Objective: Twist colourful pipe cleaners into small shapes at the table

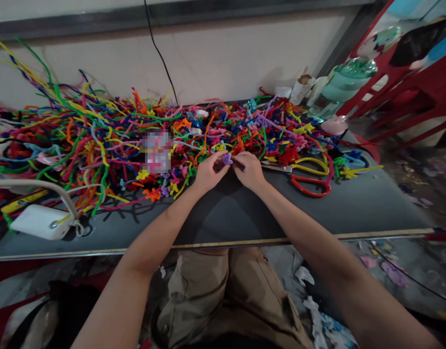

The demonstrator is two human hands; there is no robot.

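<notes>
Between my two hands, just above the table's front part, is a small purple pipe-cleaner flower [227,159]. My left hand [209,173] pinches it from the left with thumb and forefinger. From the other side, my right hand [250,170] has its fingers curled together at the flower's right edge; its fingertips are partly hidden. Right of that hand lie scissors [310,188] with red and yellow handles, blades pointing toward my hands. A large tangled heap of coloured pipe cleaners [110,135] and small twisted shapes spreads just beyond both hands.
The dark table [375,208] ends at a pale front edge over my lap. A white box-shaped device [43,222] with a bent arm sits front left. At the back right stand a paper cup [301,90] and a green bottle [341,85]. Red chairs [415,104] are beyond.
</notes>
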